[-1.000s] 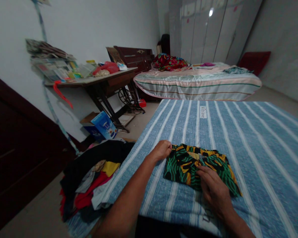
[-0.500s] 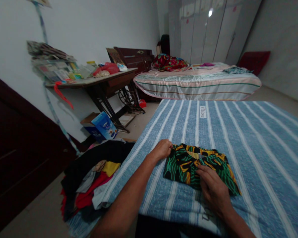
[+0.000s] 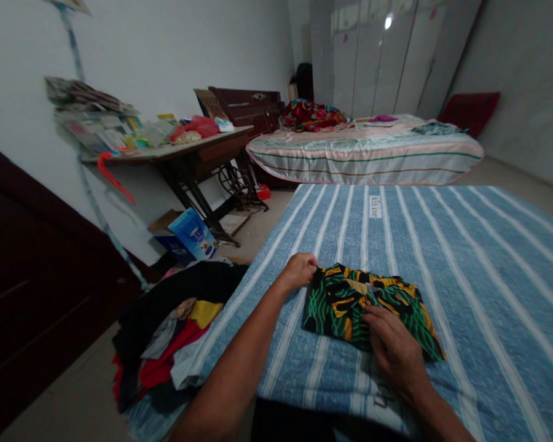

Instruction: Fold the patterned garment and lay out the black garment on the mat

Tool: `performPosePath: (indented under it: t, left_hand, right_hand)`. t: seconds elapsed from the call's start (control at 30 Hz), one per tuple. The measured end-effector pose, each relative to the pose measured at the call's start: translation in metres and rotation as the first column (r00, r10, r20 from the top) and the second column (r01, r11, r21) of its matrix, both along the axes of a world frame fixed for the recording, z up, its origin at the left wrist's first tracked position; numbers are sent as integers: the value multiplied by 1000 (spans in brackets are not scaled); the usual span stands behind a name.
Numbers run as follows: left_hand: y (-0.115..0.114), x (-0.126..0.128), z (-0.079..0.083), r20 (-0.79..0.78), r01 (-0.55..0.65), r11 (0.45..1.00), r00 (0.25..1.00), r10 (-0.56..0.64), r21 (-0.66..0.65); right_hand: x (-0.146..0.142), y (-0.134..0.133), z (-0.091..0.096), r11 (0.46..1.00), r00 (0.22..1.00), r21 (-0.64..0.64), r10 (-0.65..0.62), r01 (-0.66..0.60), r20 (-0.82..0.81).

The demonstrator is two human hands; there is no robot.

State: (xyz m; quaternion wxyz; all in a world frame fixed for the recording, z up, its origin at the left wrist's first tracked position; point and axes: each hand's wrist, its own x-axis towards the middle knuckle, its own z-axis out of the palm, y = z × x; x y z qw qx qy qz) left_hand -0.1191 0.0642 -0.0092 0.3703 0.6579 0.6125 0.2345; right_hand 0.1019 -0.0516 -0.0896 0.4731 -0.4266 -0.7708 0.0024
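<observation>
- On the striped cover point(image 3: 483, 276), near side, lies the patterned garment point(image 3: 327, 310).
- Left hand point(image 3: 298, 271): fingers pinch its far left corner.
- Right hand point(image 3: 396, 350): fingers together, touching its middle; I cannot tell whether they grip.

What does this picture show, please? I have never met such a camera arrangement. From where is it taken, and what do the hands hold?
There is no machine here, only a person's bare left hand and right hand. The camera is worn on the head, looking forward and down. On the blue striped cover lies a folded, patterned garment. The left hand holds its far left corner; the right hand touches it near the middle, but whether it grips is unclear. Left of the cover is a pile of mixed fabrics.
</observation>
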Motion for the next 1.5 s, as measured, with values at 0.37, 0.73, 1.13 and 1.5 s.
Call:
performPosePath:
  t: [0.37, 0.73, 1.13, 1.5]
  left_hand:
    - [0, -2, -8, 259, -124, 965, 948, 184, -232]
    - [-3, -9, -5, 343, -50, 957, 927, 150, -285]
    - [6, -8, -5, 389, -70, 922, 893, 228, -380]
    - [4, -7, -7, 427, -75, 919, 868, 252, -388]
  right_hand:
    - [1, 0, 2, 1000, 1000, 8, 10, -10, -14]
    - [1, 1, 0, 1000, 1000, 18, -2, 1, 20]
    - [1, 1, 2, 999, 1000, 34, 5, -6, 22]
    - [2, 0, -1, 1000, 999, 18, 3, -4, 37]
